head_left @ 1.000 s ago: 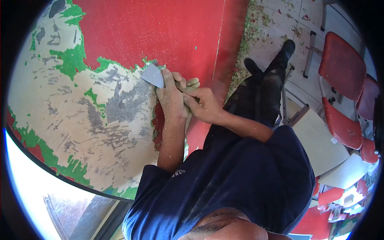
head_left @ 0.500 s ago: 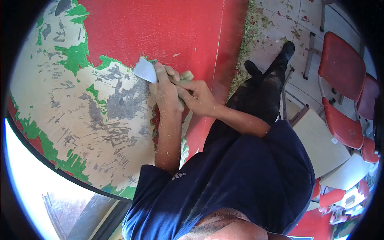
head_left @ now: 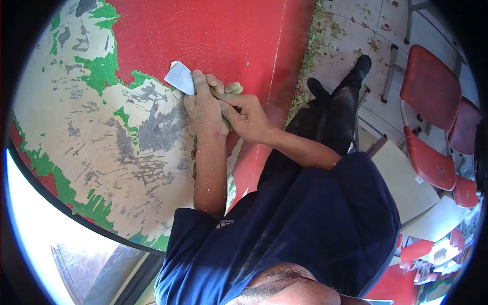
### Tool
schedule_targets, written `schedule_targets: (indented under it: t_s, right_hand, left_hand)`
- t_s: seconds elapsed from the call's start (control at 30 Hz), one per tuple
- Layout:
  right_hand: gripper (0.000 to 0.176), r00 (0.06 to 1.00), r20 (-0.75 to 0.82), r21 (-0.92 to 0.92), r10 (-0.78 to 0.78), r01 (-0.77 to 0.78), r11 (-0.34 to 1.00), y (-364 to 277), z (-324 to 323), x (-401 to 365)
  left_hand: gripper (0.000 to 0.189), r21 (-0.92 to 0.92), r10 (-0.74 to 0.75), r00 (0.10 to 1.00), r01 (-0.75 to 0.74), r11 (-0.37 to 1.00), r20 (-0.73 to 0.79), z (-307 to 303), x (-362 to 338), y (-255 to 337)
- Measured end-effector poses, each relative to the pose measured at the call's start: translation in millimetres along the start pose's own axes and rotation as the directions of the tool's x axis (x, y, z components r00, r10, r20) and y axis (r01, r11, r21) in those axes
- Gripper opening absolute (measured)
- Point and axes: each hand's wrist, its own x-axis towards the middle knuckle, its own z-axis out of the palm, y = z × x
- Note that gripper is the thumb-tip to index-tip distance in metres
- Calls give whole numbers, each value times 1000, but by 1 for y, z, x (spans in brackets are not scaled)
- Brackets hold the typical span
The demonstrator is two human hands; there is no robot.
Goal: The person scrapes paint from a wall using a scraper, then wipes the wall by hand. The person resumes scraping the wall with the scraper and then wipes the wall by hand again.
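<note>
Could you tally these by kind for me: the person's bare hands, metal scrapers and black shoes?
Bare, dusty hands: 2
Flat grey metal scraper: 1
Black shoes: 2
Total: 5

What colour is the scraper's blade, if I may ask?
The blade is pale silvery grey, best seen in the head view.

"Adidas" lettering (head_left: 230, 222), its last letters blurred, marks the chest of a dark blue shirt (head_left: 300, 213) beside a white striped logo (head_left: 220, 224). Nearby, a red chair (head_left: 431, 161) carries a white label (head_left: 419, 179) too small to read.
</note>
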Motion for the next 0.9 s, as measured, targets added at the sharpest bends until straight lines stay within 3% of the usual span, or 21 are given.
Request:
schedule_targets:
  t_s: [0.03,0.13,0.17,0.27,0.37,0.4,0.43,0.47,0.5,0.53,0.6,0.7,0.77,0.8,0.83,0.9]
  right_hand:
    - [17,999,-28,37,-15,17,999,-6,4,4]
    - [16,995,56,-47,84,-81,996,21,-9,-34]
    - [16,999,3,-9,48,-48,999,23,-6,-32]
    - [19,990,75,-33,116,-113,993,18,-15,-25]
    - [21,993,112,101,45,-56,993,25,-21,-25]
    - [22,990,106,150,88,-104,983,20,-27,-24]
    - [23,986,104,192,129,-147,970,8,-40,-21]
    - [24,981,101,226,166,-185,956,0,-55,-18]
    - [25,992,-20,281,127,-116,953,3,-72,-17]
    - [27,986,-143,324,86,-36,945,2,-89,-19]
    - [36,938,-319,248,140,-60,967,-38,-129,-31]
    - [41,795,-588,164,150,-65,984,-90,-171,-57]
    - [40,767,-638,118,65,14,993,-134,-183,-71]
    - [41,769,-638,112,32,52,992,-151,-187,-80]
    - [41,765,-643,82,1,67,994,-166,-189,-88]
    - [41,749,-659,14,-75,112,994,-195,-194,-99]
  left_hand:
    - [36,1,23,999,-23,1000,-49,4,-6,0]
    - [37,17,-40,991,43,999,-126,-27,-14,-58]
    - [35,-33,-110,990,107,994,-92,-23,-16,-51]
    - [34,-52,-112,992,109,993,-58,-11,-13,-41]
    - [34,47,-20,998,17,999,66,-23,-11,-52]
    - [35,76,20,995,-28,997,96,-24,-14,-53]
    - [33,311,216,963,-257,915,160,-27,-17,-51]
    - [32,500,381,886,-465,731,266,-33,-17,-46]
    - [34,626,496,771,-624,467,399,-39,-18,-41]
    - [37,626,644,521,-776,82,561,-42,-17,-29]
    - [40,655,734,189,-627,-422,652,-41,-20,-6]
    - [43,813,641,512,-248,-527,572,-36,0,-35]
    - [49,531,319,475,-425,-733,820,-51,37,-94]
    - [49,393,5,536,-613,-686,844,-57,45,-120]
    - [50,272,-314,502,-785,-557,806,-62,47,-140]
    - [44,535,-283,516,-845,-12,808,-69,42,-159]
